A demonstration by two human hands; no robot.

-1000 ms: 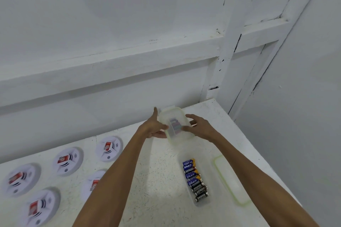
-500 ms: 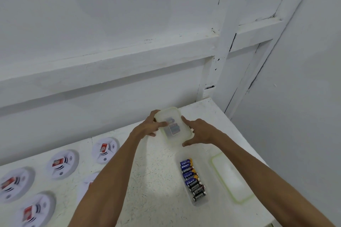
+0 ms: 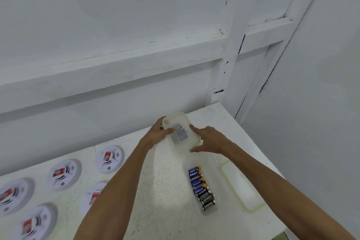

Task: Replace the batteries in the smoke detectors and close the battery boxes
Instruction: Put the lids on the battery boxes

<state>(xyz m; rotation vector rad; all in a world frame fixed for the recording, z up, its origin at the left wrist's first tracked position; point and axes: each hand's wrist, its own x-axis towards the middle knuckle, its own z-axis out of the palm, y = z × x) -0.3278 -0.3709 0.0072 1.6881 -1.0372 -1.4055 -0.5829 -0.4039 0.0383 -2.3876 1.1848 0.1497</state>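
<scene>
The white table (image 3: 155, 210) carries the smoke detectors (image 3: 64, 174) on the left. My left hand (image 3: 155, 135) grips the far lidded box (image 3: 185, 122), and my right hand (image 3: 210, 140) presses spread fingers on its lid. I think I am sealing it; next, the open battery box (image 3: 202, 189) needs its loose lid (image 3: 241, 187).

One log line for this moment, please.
left hand grips lidded box | right hand touches its right edge | open battery box nearer, loose lid beside | detectors untouched

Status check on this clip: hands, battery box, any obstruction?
Left hand grips far battery box, lid on. Right hand touches its lid. Near box open, batteries inside, loose lid beside it. Nothing blocking.
</scene>
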